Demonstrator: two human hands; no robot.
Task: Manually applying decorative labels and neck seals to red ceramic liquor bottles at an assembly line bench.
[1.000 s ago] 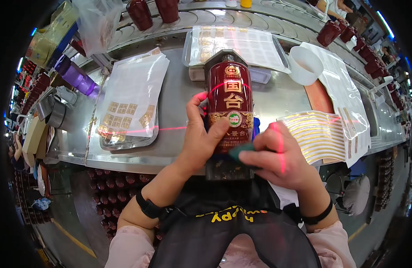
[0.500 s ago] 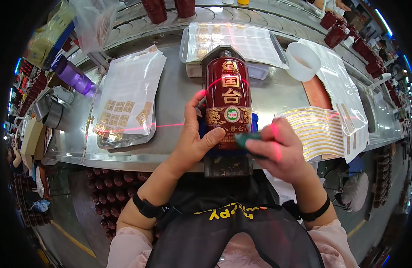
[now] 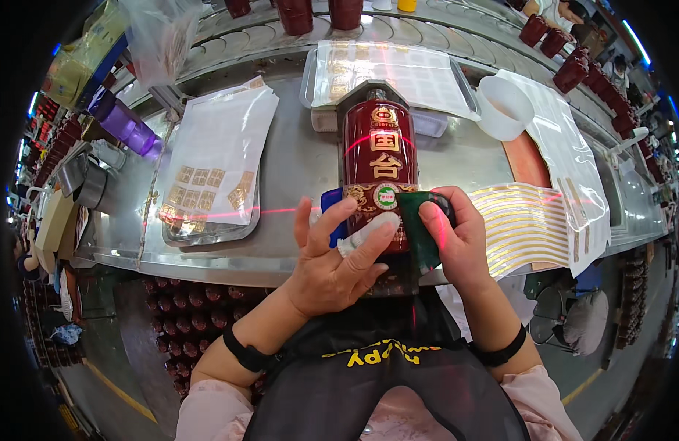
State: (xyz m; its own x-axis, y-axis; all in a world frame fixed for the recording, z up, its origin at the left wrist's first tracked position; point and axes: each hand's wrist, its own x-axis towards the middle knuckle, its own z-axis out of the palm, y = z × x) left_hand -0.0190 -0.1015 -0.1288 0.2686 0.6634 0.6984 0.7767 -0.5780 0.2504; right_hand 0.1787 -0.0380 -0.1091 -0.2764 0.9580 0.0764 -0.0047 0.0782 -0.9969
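The person is working on the front label of a dark red bottle [image 3: 376,173] lying neck-away on the steel bench [image 3: 295,154]. The left hand [image 3: 332,257] is resting against the bottle's lower body, fingers spread fairly wide, with a white-taped fingertip [image 3: 358,234] pressing near the small round green seal [image 3: 386,197]. The right hand [image 3: 453,239] is gripping a dark green pad [image 3: 420,228], fingers curled closed around it, holding it to the bottle's right flank just beside that seal. This looks like the smoothing-down step; the next move probably calls for even pressure across the label without letting the bottle roll.

Beyond the left fingers, a metal tray [image 3: 207,231] is holding a white sheet with small square gold labels [image 3: 199,187]. Just right of the right hand, a sheet of curved gold strip stickers [image 3: 523,228] is lying flat. Past the bottle's neck, a clear tray of pale label sheets [image 3: 398,70] is sitting, with a white cup [image 3: 505,106] to its right and more dark red bottles [image 3: 574,70] lining the far conveyor
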